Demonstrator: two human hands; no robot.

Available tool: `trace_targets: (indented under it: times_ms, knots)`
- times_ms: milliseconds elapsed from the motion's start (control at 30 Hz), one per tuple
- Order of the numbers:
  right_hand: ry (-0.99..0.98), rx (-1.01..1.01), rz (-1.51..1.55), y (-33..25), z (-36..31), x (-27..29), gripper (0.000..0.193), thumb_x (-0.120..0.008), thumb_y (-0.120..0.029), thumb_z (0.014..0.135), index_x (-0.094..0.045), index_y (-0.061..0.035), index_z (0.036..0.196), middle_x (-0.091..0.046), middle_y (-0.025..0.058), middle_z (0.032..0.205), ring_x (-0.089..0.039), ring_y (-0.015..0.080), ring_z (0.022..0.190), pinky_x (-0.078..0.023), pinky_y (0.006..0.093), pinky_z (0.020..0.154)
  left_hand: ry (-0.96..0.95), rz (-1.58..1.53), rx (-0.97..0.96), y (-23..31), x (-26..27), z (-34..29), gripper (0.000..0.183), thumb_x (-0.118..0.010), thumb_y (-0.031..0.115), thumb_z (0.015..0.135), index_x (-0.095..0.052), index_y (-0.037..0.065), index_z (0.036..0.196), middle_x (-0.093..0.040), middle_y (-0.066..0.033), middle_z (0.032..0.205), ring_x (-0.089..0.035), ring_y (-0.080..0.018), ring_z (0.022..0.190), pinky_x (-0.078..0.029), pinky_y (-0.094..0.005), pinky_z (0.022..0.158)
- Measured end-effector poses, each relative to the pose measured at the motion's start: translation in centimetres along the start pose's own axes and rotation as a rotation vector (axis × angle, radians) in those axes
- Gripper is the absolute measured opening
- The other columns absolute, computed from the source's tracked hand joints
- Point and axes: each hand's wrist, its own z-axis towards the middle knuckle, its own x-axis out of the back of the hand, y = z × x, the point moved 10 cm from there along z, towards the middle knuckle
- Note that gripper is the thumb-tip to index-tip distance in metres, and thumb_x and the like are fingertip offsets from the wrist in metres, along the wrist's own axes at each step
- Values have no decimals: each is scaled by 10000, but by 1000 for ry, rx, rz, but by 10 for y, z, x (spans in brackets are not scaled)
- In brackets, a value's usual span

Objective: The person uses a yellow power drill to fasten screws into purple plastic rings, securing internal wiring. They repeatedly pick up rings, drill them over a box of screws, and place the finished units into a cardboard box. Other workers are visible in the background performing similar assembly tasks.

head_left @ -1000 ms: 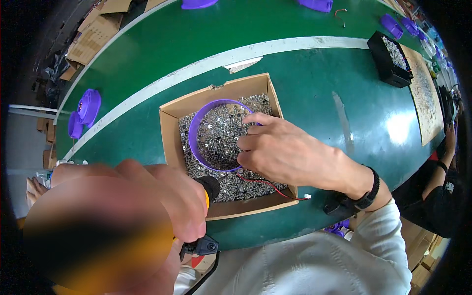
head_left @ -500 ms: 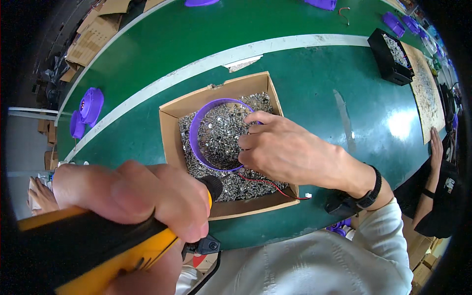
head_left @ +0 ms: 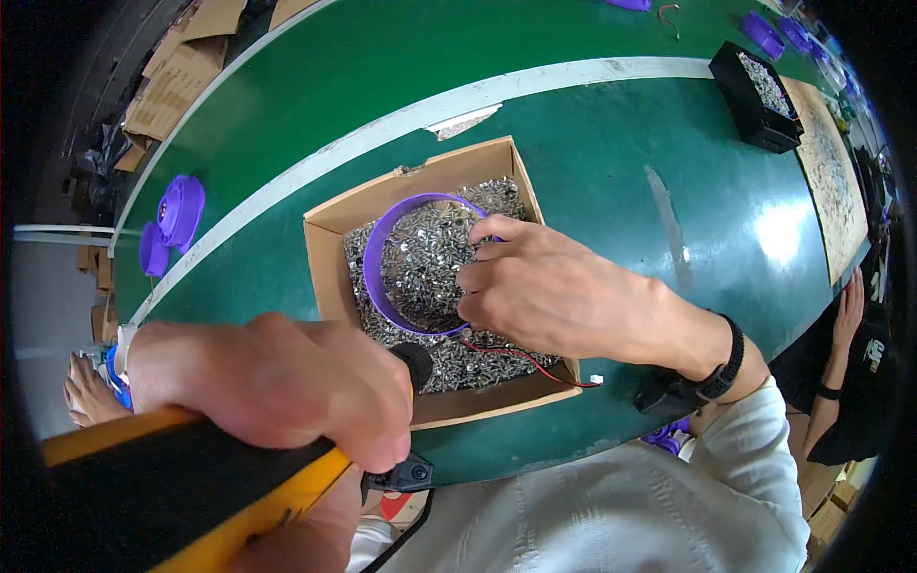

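My right hand [head_left: 564,291] curls its fingers over the right rim of a round purple plastic ring [head_left: 374,272]. The ring rests on small metal screws [head_left: 458,372] that fill a shallow cardboard box [head_left: 327,272], and screws show inside it as well. From its lower edge a thin red-and-black wire [head_left: 521,353] runs over the box's rim to a white plug. Close to the camera, my left hand [head_left: 277,382] is wrapped around a yellow-and-black power tool [head_left: 143,497] with a knurled black collar. The fingertips of my right hand are partly hidden.
The green table [head_left: 611,153] carries a white strip. Purple housings [head_left: 180,212] lie at the left, and a black bin of screws [head_left: 759,100] stands at the far right beside a stained board [head_left: 829,172]. Other people's hands show at left [head_left: 91,392] and right [head_left: 848,310].
The view has shifted slightly. My left hand and the power tool sit a little further right and lower. My right hand keeps its hold on the purple ring.
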Motion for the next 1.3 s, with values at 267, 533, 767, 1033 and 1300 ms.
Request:
trace_targets:
  times_ms: [267,533,767,1033,1300]
  knots:
    - [-50,-40,13,4,-1,-5,73,-528,-158,727,-566,-96,722,-495,23,717,-550,163,829,-324,314,955,-16,-45,-19,5,-3,6,390,-538,413,887,-348,74,916,-482,-67,611,-425,-153,414,-361,-265,398]
    - [-94,-49,73,5,1,-2,88,-525,-150,733,-578,-81,717,-517,40,722,-563,188,818,-348,340,944,40,259,95,14,12,6,371,-534,387,890,-348,68,928,-476,-66,598,-405,-149,410,-346,-260,391]
    - [-113,-61,58,8,-1,-4,87,-531,-146,735,-589,-84,721,-520,43,730,-560,183,823,-344,337,945,-24,-61,22,20,10,7,427,-573,420,830,-348,85,969,-482,-77,614,-405,-162,434,-351,-266,397]
    - [-195,-97,45,8,0,-3,68,-542,-135,739,-589,-87,729,-515,36,737,-550,184,829,-339,328,929,72,-65,-48,16,-5,1,437,-562,429,839,-337,82,978,-493,-95,645,-442,-176,460,-376,-294,423]
    - [-107,-78,36,4,-4,8,51,-546,-129,752,-591,-106,745,-517,20,766,-541,174,852,-341,329,930,30,-49,-12,10,-14,4,439,-559,439,856,-340,81,985,-494,-92,642,-454,-180,467,-382,-300,425]
